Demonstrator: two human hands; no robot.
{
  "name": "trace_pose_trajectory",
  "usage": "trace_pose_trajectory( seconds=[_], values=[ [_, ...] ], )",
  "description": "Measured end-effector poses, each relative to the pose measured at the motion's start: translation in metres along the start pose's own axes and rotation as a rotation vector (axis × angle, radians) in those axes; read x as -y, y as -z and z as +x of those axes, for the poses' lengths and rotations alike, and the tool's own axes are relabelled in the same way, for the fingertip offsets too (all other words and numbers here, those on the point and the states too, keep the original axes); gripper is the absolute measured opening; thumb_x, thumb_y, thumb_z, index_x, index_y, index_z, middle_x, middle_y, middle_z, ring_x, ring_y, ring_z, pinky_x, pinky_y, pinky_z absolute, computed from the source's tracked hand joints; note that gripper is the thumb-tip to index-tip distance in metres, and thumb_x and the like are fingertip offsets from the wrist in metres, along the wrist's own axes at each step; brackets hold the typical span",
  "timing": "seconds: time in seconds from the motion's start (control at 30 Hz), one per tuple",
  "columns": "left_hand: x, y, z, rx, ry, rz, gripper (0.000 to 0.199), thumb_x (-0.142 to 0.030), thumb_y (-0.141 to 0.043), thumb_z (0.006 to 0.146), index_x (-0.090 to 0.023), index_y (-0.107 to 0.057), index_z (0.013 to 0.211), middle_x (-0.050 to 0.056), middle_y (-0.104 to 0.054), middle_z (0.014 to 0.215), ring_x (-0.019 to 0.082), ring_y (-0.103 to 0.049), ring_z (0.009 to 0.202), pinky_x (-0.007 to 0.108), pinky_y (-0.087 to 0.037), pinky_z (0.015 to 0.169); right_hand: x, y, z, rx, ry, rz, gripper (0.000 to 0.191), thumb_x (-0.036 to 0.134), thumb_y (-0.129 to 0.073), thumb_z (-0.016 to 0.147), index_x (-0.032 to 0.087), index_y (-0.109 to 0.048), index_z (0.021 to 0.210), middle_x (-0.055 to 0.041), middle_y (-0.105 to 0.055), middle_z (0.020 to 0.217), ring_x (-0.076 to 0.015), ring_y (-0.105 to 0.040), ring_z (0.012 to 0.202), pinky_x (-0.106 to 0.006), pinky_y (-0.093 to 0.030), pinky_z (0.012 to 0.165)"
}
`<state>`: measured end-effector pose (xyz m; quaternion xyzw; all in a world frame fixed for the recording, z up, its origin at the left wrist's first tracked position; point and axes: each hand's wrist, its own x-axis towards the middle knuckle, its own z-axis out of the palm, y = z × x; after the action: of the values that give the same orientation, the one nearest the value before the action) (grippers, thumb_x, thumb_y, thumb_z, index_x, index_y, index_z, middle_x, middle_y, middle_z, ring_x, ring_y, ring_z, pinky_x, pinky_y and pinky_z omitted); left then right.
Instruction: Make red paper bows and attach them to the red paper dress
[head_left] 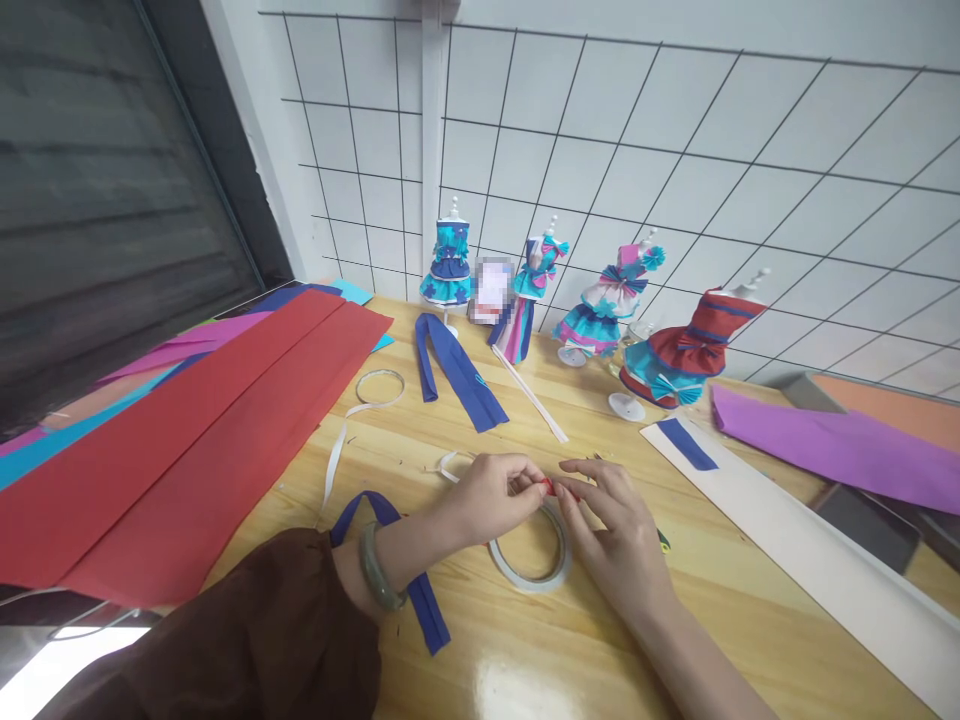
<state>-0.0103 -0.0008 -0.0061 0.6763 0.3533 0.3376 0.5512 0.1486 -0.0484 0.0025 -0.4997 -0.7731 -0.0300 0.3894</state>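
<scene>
Between my two hands, above the wooden table, is a small red piece, perhaps folded paper; most of it is hidden by fingers. My left hand pinches its left end between thumb and forefinger. My right hand holds the other end with thumb and index finger, its other fingers bent above. Just below the hands lies a roll of white double-sided tape. A blue strip passes under my left forearm. Behind my left hand, a white tape loop is partly covered.
Long red sheets cover the left side. Several small dress forms in paper outfits, including a red and blue dress, stand along the back. A folded blue strip lies mid-table. To the right are a white sheet and a purple sheet.
</scene>
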Motion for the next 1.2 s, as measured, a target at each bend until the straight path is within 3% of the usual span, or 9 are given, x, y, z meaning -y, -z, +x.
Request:
trace_pose_trajectory(
  seconds=[0.7,0.9,1.2],
  values=[
    [0.002,-0.0012,-0.0005,-0.006,-0.042,0.02,0.022,-0.033,-0.052,0.075,-0.013,-0.061,0.081,0.005,-0.064,0.074,0.013,-0.058,0.068,0.021,-0.044,0.062,0.0024,-0.0011,0.0015,0.0,-0.017,0.033,0.014,0.02,-0.051,0.081,0.023,-0.064,0.086,-0.0083,-0.062,0.089,-0.0232,-0.057,0.084,-0.042,-0.046,0.073],
    [-0.0035,-0.0024,-0.0035,0.039,-0.021,-0.058,0.029,-0.036,-0.055,0.074,-0.013,-0.062,0.089,0.004,-0.063,0.076,0.013,-0.057,0.069,0.022,-0.044,0.063,0.0029,-0.0007,0.0007,-0.035,-0.084,0.082,0.009,0.018,-0.053,0.08,0.021,-0.061,0.081,-0.0067,-0.063,0.083,-0.0213,-0.057,0.081,-0.039,-0.046,0.075],
    [-0.0022,-0.0025,-0.0021,0.05,0.011,-0.117,0.026,-0.034,-0.049,0.078,-0.013,-0.063,0.083,0.004,-0.062,0.071,0.012,-0.057,0.065,0.024,-0.046,0.064,0.0079,0.0006,-0.0007,-0.063,-0.212,0.134,0.009,0.019,-0.052,0.081,0.021,-0.061,0.081,-0.0065,-0.064,0.084,-0.0204,-0.059,0.08,-0.035,-0.048,0.07]
  ],
)
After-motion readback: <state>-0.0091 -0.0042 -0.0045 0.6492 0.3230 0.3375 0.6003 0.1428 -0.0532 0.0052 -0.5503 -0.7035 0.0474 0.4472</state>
